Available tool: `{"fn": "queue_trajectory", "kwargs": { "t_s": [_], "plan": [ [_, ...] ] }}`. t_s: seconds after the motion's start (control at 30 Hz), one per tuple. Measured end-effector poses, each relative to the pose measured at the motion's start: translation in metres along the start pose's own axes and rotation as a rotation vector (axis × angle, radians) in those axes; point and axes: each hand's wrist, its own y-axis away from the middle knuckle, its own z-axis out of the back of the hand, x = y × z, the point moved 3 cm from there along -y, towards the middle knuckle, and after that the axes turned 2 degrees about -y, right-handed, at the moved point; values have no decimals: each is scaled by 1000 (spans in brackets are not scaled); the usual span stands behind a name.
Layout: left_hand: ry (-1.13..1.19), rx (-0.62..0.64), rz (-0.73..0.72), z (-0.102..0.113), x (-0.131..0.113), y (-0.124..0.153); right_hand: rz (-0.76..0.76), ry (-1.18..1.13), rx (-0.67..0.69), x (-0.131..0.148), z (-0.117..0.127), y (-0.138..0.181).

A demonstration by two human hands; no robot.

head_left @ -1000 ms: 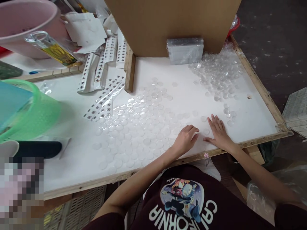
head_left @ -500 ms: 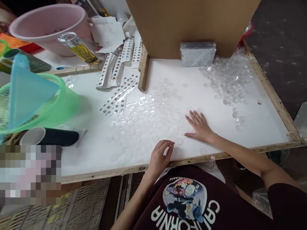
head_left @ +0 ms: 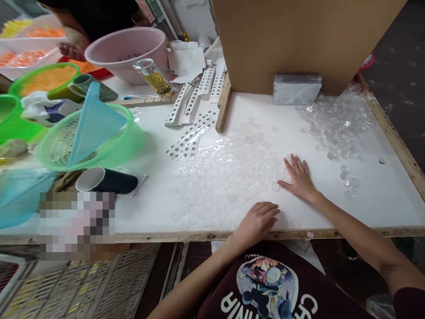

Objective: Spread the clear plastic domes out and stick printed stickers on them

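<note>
Many clear discs (head_left: 230, 198) lie spread on the table (head_left: 392, 199) at ten o'clock from the left hand (head_left: 260, 219); a denser pile (head_left: 347, 115) sits toward one o'clock from the right hand (head_left: 300, 181). A hasty sweep could ride discs over one another, and a brushing forearm might nudge the stray disc (head_left: 295, 223), at six o'clock from the right hand, against the rail (head_left: 199, 236). That hand is palm down, fingers fanned, thumb beside the spread; contact is unclear. The left's fingers are bent and close together, hiding any pinch.
</note>
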Motion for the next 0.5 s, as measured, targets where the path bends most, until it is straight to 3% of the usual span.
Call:
{"fn": "queue_trajectory", "kwargs": {
  "t_s": [0.1, 0.23, 0.5],
  "plan": [
    [15, 199, -175, -23, -12, -24, 17, 14, -8, -1, -3, -4],
    [12, 379, -275, -43, -18, -43, 26, 23, 11, 5, -6, -26],
    [-60, 482, -333, -49, -3, -54, 30, 16, 93, 34, -9, -82]
  ]
}}
